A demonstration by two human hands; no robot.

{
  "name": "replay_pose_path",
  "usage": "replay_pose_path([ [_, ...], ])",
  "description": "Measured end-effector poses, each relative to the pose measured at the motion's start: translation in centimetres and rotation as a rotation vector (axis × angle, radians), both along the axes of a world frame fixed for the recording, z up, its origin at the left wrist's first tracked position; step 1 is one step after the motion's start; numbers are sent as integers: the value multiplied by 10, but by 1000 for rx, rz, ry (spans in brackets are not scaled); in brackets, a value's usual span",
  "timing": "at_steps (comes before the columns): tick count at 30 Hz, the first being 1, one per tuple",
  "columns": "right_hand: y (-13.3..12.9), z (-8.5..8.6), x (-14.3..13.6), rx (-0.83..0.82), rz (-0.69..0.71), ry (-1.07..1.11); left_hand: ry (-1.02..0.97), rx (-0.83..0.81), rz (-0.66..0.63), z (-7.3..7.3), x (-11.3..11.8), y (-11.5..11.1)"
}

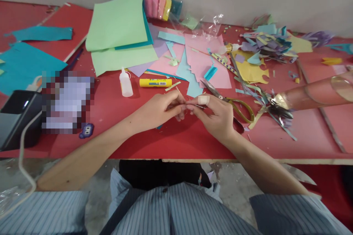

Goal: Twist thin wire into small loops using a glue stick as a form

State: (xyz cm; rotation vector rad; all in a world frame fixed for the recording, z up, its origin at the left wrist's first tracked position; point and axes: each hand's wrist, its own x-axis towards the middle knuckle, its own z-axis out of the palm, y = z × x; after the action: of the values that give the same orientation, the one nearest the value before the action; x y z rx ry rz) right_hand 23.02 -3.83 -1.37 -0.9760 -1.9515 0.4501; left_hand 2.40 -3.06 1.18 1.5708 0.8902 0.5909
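My left hand [168,109] and my right hand [215,114] meet over the front part of the red table, fingertips almost touching. Both are pinched closed on something thin, too small to make out. A pale bandage [203,100] is on a finger of my right hand. Scissors with olive handles [244,109] lie beside that hand, partly covered by it. Behind my left hand are a yellow glue stick [155,82] and a small white squeeze bottle [126,84], which stands upright.
Green sheets [118,25], pink paper [205,58] and a pile of shredded strips [270,42] lie toward the back. A pixelated flat object [68,102] and a dark device [20,117] with a white cable sit left. The table's front edge [171,160] is near my body.
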Motion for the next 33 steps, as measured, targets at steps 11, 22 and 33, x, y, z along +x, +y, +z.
replay_pose_path([
  [11,-1,4,-2,-324,42,124,-8,-57,26,0,-1,2],
  [22,7,17,3,-956,399,264,129,-101,-334,9,-14,10],
  [33,24,-10,15,-111,15,-284,-113,-47,219,9,-18,19],
])
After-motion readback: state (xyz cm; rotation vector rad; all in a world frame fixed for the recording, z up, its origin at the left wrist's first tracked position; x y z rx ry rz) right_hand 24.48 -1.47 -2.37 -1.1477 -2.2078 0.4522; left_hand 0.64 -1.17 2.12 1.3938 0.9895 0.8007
